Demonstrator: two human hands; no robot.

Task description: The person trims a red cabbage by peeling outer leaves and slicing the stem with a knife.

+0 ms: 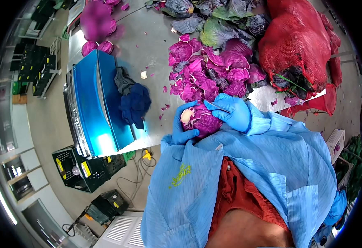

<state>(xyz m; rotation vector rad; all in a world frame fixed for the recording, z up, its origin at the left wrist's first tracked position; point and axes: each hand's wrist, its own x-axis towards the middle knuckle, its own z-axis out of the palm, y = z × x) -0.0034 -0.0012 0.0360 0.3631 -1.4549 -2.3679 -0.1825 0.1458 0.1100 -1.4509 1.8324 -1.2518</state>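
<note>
A red cabbage with a pale cut stem end rests at the table's near edge, close to the body. My left hand, in a blue glove, is wrapped round its left side, fingers on top and thumb below. My right hand, also gloved in blue, is closed around a small knife whose thin blade or handle shows above the cabbage. Just beyond both hands lies a heap of loose purple leaves.
Dark outer leaves lie at the back. A red net sack stands at the right. On the left are a blue machine, a dark cloth and more cabbages. Black crates sit below the metal table.
</note>
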